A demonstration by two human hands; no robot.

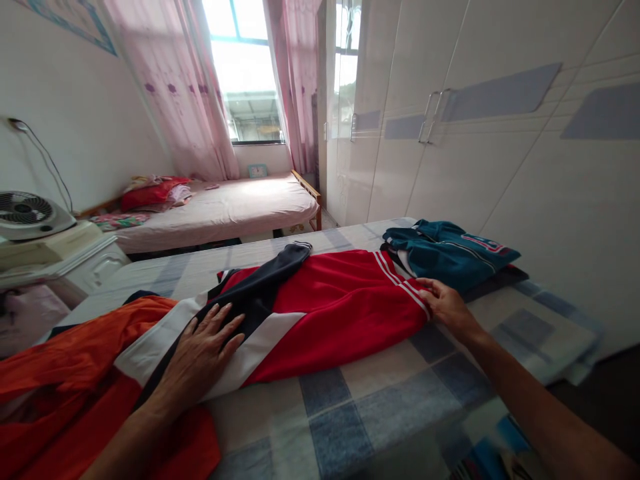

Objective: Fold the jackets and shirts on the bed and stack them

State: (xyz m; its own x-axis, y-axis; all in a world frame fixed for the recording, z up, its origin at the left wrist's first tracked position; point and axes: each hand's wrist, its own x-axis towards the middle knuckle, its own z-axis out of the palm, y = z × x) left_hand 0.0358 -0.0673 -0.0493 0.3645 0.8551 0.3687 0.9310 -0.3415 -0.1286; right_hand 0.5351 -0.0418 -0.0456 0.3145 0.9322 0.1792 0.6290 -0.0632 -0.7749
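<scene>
A red, white and navy jacket (345, 293) lies stretched across the checked bedspread, one dark sleeve (270, 270) folded over its body. Flat on the navy and white part rests my left hand (207, 347), fingers spread. At the other end, my right hand (443, 303) pinches the white-striped hem (413, 290) between thumb and fingers. Orange clothing (100, 340) lies on the left, partly beside and under the jacket. Just beyond my right hand sits a folded teal jacket (445, 253) on top of darker garments.
The checked bedspread (340, 413) covers the bed before me. Beyond stands a second bed (250, 207) with a red bundle (155, 193). White wardrobes (465, 167) line the right. A fan (33, 213) stands on a cabinet at left. Blurred blue items (490, 453) show below the bed's edge.
</scene>
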